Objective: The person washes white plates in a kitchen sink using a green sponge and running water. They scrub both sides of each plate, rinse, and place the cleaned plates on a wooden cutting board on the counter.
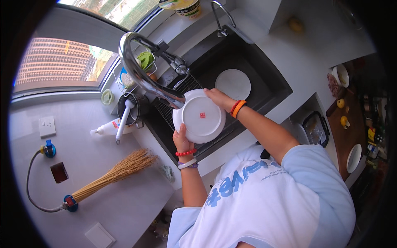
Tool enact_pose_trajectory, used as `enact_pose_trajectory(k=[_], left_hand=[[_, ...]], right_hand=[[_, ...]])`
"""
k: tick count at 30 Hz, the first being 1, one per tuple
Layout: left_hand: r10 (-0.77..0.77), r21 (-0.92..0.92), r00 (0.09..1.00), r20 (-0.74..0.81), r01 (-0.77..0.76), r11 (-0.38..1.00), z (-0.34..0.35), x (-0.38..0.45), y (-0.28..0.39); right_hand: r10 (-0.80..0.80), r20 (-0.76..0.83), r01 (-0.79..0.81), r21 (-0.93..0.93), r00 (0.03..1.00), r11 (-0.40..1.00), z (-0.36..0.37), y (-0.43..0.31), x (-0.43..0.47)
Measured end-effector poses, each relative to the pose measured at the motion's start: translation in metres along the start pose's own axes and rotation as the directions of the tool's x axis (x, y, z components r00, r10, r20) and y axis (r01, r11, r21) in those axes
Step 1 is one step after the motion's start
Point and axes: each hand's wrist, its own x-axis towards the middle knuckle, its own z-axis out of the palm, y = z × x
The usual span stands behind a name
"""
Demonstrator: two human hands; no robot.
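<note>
A white plate (pixel 203 116) is held over the dark sink (pixel 263 73), its underside with a small red mark facing up. My left hand (pixel 183 140) grips its lower left rim, thumb on the underside and fingers mostly hidden beneath. At the upper right rim, my right hand (pixel 218 98) holds the same plate. The curved chrome faucet (pixel 149 83) ends just over the plate's upper left edge; whether water flows I cannot tell. Another white round plate (pixel 233 84) lies in the sink, right of the held one. Part of a wire rack (pixel 164 113) shows behind the held plate.
Left of the sink are a pot (pixel 131 108) with a white-handled brush, a white bottle (pixel 114 126) on its side and a straw whisk broom (pixel 114 175). A small second faucet (pixel 221 18) stands at the back. A wooden cutting board (pixel 353 124) is at the right.
</note>
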Motion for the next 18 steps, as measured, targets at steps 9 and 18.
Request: enact_pose_trajectory(k=[9,18], left_hand=[[0.160,0.708,0.958,0.239,-0.285,0.646,0.048,-0.029,0.052],[-0.190,0.435,0.448,0.873,-0.894,-0.108,0.055,-0.029,0.047]], right_hand=[[0.173,0.352,-0.296,0.333,0.920,0.895,-0.029,-0.047,-0.062],[0.067,0.452,-0.385,0.663,0.890,0.642,-0.041,-0.007,-0.043]])
